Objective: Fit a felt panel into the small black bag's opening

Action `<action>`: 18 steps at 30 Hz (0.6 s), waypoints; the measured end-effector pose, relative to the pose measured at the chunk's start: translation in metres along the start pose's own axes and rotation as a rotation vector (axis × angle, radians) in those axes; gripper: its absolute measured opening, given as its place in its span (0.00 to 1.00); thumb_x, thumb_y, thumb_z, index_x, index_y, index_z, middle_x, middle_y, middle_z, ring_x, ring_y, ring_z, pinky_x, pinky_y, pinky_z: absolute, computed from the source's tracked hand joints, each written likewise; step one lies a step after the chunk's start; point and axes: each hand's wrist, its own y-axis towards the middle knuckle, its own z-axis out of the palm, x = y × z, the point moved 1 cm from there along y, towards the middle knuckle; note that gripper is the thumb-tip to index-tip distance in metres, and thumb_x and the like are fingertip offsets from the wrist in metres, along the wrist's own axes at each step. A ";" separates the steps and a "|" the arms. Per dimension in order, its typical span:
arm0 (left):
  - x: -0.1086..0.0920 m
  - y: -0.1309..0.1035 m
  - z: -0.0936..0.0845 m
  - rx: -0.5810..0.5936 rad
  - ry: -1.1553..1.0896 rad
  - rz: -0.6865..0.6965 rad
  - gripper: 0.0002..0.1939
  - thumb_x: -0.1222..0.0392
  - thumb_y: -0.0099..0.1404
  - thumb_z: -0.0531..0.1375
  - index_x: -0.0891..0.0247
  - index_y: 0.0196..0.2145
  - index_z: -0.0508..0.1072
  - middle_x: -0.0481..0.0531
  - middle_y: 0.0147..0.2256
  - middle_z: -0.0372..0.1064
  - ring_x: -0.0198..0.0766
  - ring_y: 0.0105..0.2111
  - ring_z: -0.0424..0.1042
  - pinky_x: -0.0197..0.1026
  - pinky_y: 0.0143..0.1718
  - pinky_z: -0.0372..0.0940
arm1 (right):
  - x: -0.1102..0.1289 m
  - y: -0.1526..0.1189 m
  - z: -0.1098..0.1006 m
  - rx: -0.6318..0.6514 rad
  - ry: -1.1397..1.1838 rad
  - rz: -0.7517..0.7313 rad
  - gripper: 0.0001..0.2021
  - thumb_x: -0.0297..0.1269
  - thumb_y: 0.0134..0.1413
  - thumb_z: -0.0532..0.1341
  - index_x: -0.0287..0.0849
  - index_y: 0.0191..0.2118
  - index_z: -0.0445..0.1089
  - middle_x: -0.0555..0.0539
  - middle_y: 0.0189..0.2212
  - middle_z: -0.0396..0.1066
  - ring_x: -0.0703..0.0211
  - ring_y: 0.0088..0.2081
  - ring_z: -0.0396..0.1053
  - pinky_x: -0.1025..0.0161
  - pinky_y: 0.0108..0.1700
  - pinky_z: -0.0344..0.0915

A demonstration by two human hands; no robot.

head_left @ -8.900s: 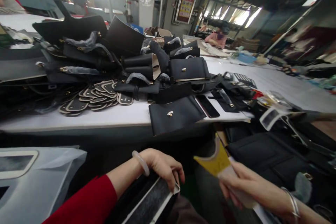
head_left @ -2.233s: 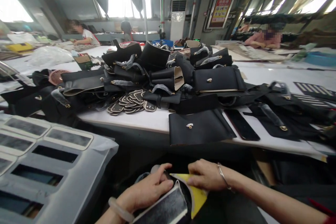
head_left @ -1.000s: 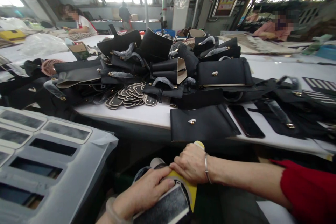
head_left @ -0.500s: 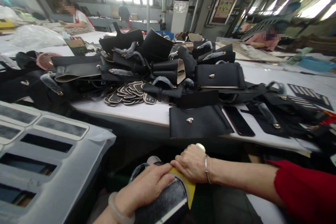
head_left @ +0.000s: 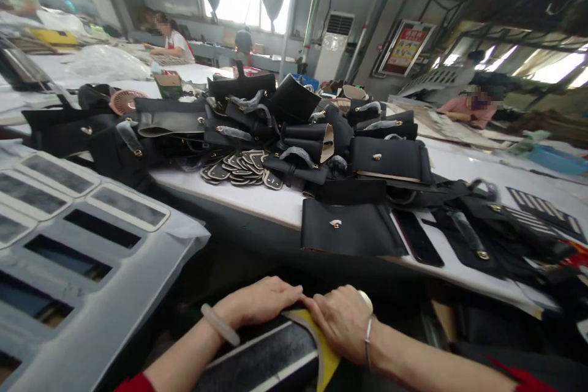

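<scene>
The right hand clamps its fingers on a yellow, curved-edged tool at the end of a black, pale-bordered strip, just below the left hand, its fingers together, grip hidden.

Yellow piece under the right hand: smooth, card- or plastic-like; rim dull grey. Dark panel alongside: matt, mottled, dusty-looking; pale edge strip matt. Milky bangle: smooth. Thin bangle: polished metal. Black flap, overhanging near edge of bench: smooth, leather-like, low sheen; clasp shiny gold-toned metal. Phone, same edge: glossy, glass-like. Bench top: matt white. Handle, farther in: wrapped in crinkled clear plastic. Grey board: cloudy, plastic-like, chalky smears.
</scene>
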 end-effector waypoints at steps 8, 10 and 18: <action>0.006 0.021 0.005 -0.037 -0.144 -0.072 0.15 0.57 0.55 0.59 0.66 0.33 0.83 0.45 0.21 0.68 0.33 0.25 0.59 0.35 0.25 0.54 | 0.007 -0.011 0.021 0.015 0.122 0.077 0.32 0.43 0.70 0.34 0.41 0.32 0.73 0.38 0.28 0.78 0.45 0.28 0.77 0.59 0.28 0.53; 0.011 0.023 0.006 -0.043 -0.160 -0.088 0.15 0.57 0.53 0.59 0.66 0.32 0.84 0.45 0.21 0.69 0.33 0.23 0.59 0.35 0.23 0.53 | 0.005 -0.014 0.027 0.013 0.208 0.098 0.33 0.46 0.69 0.33 0.42 0.31 0.72 0.38 0.28 0.77 0.45 0.29 0.76 0.58 0.30 0.54; 0.014 0.022 0.003 0.047 -0.282 -0.101 0.22 0.57 0.52 0.60 0.64 0.44 0.82 0.52 0.37 0.80 0.39 0.31 0.69 0.37 0.34 0.62 | -0.020 -0.026 0.059 0.110 1.151 0.357 0.40 0.71 0.55 0.25 0.45 0.22 0.57 0.53 0.13 0.52 0.64 0.17 0.51 0.65 0.22 0.51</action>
